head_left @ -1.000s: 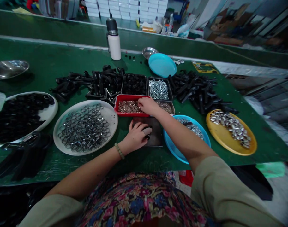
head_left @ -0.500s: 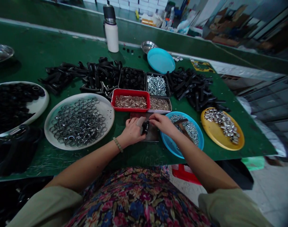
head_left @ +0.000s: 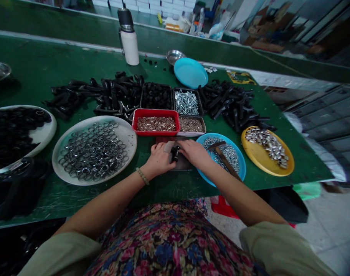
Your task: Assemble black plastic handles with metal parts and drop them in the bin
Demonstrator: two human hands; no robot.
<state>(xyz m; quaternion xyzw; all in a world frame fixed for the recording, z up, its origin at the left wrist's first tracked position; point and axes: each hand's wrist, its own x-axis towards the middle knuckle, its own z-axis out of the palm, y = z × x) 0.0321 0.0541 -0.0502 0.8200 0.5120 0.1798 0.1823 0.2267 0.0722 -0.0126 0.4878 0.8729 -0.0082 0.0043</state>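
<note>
A small black plastic part [head_left: 175,153] stands over a flat metal plate [head_left: 182,165] at the table's front. My left hand [head_left: 160,158] is closed around its left side, with a pale wrap on one finger. From the right, my right hand [head_left: 194,152] reaches to the same part, fingers bent together at its upper end. Whatever lies between those fingertips is hidden. Right behind my hands sit a red tray [head_left: 156,133] of copper-coloured pins and a tray of small fasteners [head_left: 191,125]. Beside my right wrist, a hammer [head_left: 225,159] rests across a blue tray [head_left: 240,153] of small metal pieces.
Left are a round tray of metal rings [head_left: 131,149] and a tray of black pieces [head_left: 50,132]. Behind lie heaps of black handles [head_left: 113,94], a tray of screws [head_left: 187,102] and a white bottle [head_left: 130,48]. A yellow tray of metal sleeves [head_left: 258,166] stands right.
My right hand has moved in closer against the black part, its fingers now at the upper end. My left hand keeps its hold. The whole view has shifted slightly.
</note>
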